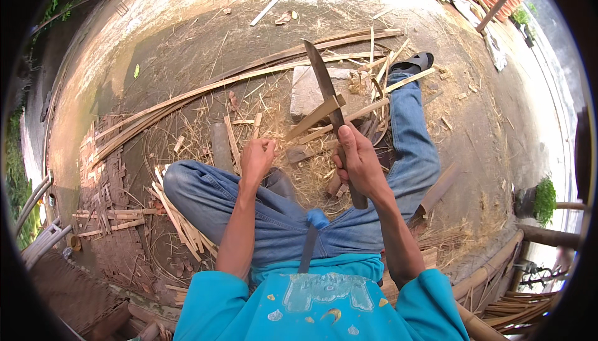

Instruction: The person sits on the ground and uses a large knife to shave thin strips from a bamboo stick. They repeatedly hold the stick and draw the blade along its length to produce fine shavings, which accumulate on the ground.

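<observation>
My right hand [358, 161] is wrapped round the handle of a long knife [322, 78], its dark blade pointing up and away from me. A short flat bamboo piece [311, 120] crosses the blade just above the handle; whether the blade is lodged in it I cannot tell. To the left, my left hand [257, 161] is closed with its fingers curled, a little apart from the lower end of that piece. What it holds, if anything, is hidden. A thin bamboo stick [257, 126] shows just beyond its knuckles. Behind the blade sits a pale stone block [304, 88].
Long bamboo strips [212, 85] lie across the ground beyond my legs. Shavings [305, 182] litter the space between my knees. A bundle of split sticks [180, 219] rests beside my left knee. Woven matting [109, 182] lies at the left, a green plant [544, 201] at the right.
</observation>
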Tool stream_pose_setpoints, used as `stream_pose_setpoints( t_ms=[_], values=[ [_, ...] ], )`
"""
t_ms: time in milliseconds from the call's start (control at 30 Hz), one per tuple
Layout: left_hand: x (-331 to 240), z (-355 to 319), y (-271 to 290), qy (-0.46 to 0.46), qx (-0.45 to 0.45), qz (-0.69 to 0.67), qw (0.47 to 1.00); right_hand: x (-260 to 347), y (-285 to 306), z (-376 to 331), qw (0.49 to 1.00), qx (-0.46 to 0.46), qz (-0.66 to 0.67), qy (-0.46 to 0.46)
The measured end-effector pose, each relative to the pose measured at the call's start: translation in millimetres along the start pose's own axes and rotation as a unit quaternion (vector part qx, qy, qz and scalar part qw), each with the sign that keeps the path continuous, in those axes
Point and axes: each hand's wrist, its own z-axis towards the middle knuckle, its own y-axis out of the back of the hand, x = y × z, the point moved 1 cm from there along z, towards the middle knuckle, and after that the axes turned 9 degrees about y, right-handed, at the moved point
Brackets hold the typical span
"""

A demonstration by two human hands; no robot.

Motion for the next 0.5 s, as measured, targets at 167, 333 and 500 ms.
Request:
stream_pose_setpoints(
  t_ms=[167, 333, 500],
  values=[
    [11, 8, 5, -0.012, -0.019, -0.013, 1.000, -44, -18, 12, 0.997, 0.024, -0.067, -0.016],
    [11, 3, -2, -0.003, -0.007, -0.060, 0.998, -15, -12, 5, 0.999, 0.017, -0.034, -0.035],
    [-4, 5, 9, 0.022, 0.063, -0.211, 0.975, -56, -17, 22, 0.995, 0.025, -0.088, -0.030]
  ],
)
